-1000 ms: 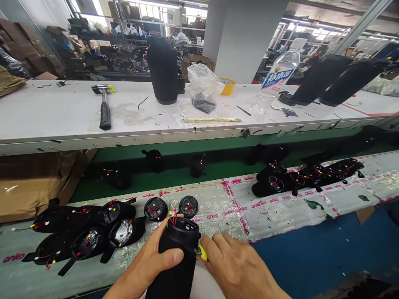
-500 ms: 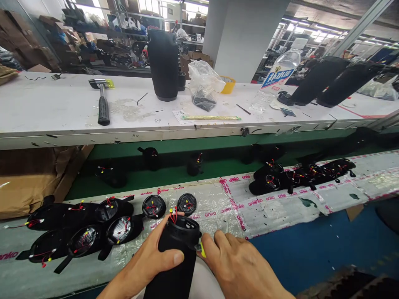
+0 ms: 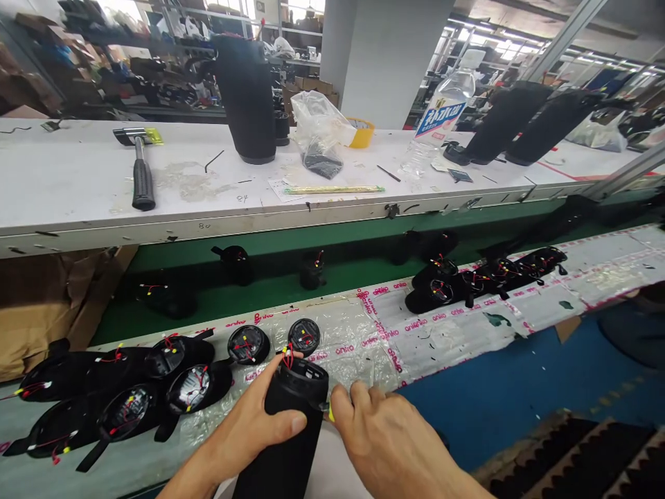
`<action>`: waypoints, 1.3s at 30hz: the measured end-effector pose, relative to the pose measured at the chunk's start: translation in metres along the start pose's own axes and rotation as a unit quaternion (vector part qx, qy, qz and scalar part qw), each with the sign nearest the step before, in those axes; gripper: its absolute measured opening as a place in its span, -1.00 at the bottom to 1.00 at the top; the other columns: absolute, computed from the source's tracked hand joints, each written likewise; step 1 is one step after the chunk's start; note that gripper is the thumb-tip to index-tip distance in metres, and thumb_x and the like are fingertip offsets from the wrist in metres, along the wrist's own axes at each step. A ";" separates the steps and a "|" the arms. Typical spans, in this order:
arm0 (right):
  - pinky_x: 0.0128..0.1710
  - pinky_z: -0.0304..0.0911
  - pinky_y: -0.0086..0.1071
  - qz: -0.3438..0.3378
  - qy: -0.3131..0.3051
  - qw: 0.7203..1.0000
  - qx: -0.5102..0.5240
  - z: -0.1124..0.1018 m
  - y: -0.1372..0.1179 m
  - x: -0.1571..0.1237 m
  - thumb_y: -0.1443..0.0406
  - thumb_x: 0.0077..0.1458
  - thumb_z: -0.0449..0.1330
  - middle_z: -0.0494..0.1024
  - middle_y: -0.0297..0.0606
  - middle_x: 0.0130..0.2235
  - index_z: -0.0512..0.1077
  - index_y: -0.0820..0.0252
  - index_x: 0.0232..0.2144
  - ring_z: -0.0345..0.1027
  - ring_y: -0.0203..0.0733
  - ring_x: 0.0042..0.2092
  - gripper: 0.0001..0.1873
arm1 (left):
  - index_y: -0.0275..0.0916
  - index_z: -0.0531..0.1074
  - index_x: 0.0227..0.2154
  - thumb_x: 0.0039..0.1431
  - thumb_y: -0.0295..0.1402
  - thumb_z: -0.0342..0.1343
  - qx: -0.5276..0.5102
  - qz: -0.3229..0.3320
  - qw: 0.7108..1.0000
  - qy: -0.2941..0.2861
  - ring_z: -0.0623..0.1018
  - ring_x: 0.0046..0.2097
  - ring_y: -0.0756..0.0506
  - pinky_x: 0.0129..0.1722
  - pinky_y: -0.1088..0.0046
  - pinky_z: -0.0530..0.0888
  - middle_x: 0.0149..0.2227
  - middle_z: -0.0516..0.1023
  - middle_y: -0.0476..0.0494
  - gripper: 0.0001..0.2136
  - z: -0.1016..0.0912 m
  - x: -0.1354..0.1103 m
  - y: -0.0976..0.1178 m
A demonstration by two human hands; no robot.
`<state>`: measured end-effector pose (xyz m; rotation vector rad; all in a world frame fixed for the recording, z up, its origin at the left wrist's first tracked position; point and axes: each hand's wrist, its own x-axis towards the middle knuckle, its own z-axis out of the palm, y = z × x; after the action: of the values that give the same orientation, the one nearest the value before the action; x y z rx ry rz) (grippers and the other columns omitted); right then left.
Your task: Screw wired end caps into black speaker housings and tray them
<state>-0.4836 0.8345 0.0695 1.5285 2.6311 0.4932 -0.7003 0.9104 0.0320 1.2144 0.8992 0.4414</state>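
Note:
A black cylindrical speaker-like housing (image 3: 288, 450) stands tilted in front of me, its open top rim facing up with red wires and small yellow and white connectors (image 3: 287, 355) sticking out. My left hand (image 3: 249, 430) is wrapped round its left side, thumb across the front. At the right side, just below the rim, my right hand (image 3: 387, 433) is closed on a small yellow-handled tool (image 3: 331, 413); its tip is against the housing and most of it is hidden by the fingers. Two round black caps with wires (image 3: 249, 344) lie just beyond the housing.
Several black housings with wires (image 3: 129, 412) lie at left, and more (image 3: 439, 291) at right on the plastic-covered bench (image 3: 348, 346). The white shelf (image 3: 187, 197) behind holds a hammer (image 3: 142, 173), an upright black cylinder (image 3: 246, 104), a plastic bag (image 3: 319, 132) and a bottle (image 3: 441, 114).
The view has shifted, so the shelf things appear further left. My left hand keeps its hold on the housing; my right hand with the yellow-handled tool has barely moved.

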 end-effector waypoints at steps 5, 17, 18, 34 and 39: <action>-0.57 0.20 -0.30 0.049 0.050 0.981 0.181 0.018 0.005 0.000 0.33 0.27 0.20 0.52 -0.39 -0.42 0.22 0.14 -0.10 0.48 -0.14 -0.49 -0.78 | -0.16 0.27 0.22 0.01 -0.05 0.35 -0.191 -0.049 0.979 -0.044 0.55 0.07 -0.32 0.06 0.16 0.42 0.06 0.59 -0.20 -0.27 0.000 0.004 -0.012; -0.52 0.25 -0.23 0.041 0.020 0.991 0.126 0.013 0.018 -0.001 0.36 0.19 0.28 0.48 -0.39 -0.39 0.24 0.12 -0.15 0.46 -0.10 -0.43 -0.72 | -0.13 0.20 0.33 0.04 -0.09 0.35 -0.181 -0.046 0.982 -0.006 0.41 0.28 -0.36 0.35 0.03 0.21 0.24 0.49 -0.23 -0.20 0.002 0.003 -0.007; -0.52 0.24 -0.23 0.038 0.018 0.992 0.120 0.013 0.017 -0.001 0.34 0.17 0.31 0.47 -0.40 -0.39 0.24 0.12 -0.16 0.45 -0.10 -0.44 -0.70 | -0.14 0.23 0.31 0.04 -0.08 0.35 -0.167 -0.033 0.985 -0.008 0.40 0.28 -0.37 0.34 0.02 0.23 0.24 0.49 -0.24 -0.21 0.004 0.003 -0.005; -0.54 0.16 -0.23 -0.004 0.010 0.992 0.129 0.018 0.018 0.000 0.38 0.18 0.27 0.43 -0.42 -0.40 0.20 0.09 -0.19 0.41 -0.12 -0.45 -0.71 | -0.17 0.32 0.20 -0.01 -0.07 0.38 -0.086 0.004 0.996 -0.010 0.45 0.16 -0.36 0.22 0.08 0.30 0.09 0.56 -0.18 -0.28 0.009 0.007 0.004; -0.53 0.17 -0.22 -0.021 -0.018 0.992 0.126 0.020 0.023 -0.001 0.39 0.26 0.18 0.44 -0.41 -0.38 0.20 0.08 -0.16 0.42 -0.11 -0.44 -0.79 | -0.16 0.35 0.17 -0.02 -0.09 0.39 -0.098 0.004 0.995 -0.022 0.43 0.19 -0.37 0.22 0.10 0.31 0.07 0.56 -0.15 -0.31 0.008 0.008 0.003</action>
<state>-0.4599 0.8489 0.0569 1.5231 2.7786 0.1319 -0.6885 0.9120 0.0323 1.0446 0.7940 0.4959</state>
